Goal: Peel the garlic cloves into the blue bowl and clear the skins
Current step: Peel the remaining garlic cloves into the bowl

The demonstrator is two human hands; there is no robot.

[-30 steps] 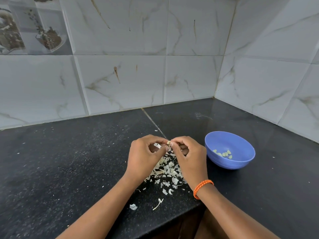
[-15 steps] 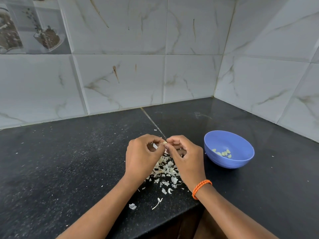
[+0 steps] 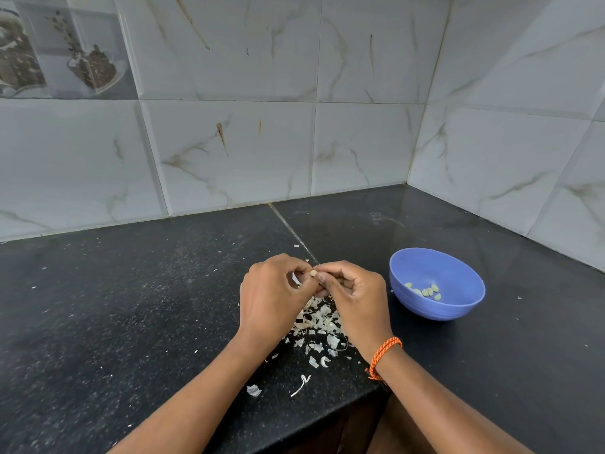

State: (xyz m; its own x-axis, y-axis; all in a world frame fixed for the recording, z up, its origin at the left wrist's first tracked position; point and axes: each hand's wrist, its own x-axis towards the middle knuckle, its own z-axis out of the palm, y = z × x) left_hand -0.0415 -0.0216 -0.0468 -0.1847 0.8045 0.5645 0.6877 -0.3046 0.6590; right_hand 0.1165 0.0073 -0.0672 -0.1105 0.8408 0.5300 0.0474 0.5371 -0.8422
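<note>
Btwn both hands' fingertips, garlic clove (image 3: pixel 313 273), above skins (image 3: pixel 319 326).

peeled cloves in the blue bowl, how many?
About 6 peeled cloves, clustered on the floor of the blue bowl, toward its near-left side; some touch, so one may hide another. A further garlic clove is still between the fingertips.

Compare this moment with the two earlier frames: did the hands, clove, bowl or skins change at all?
Hardly. Both hands, left hand and right hand, keep pinching the same garlic clove above the skin pile; only the fingertips shift slightly as they peel. The blue bowl, its peeled cloves and the loose skins on the counter stayed put.
</note>
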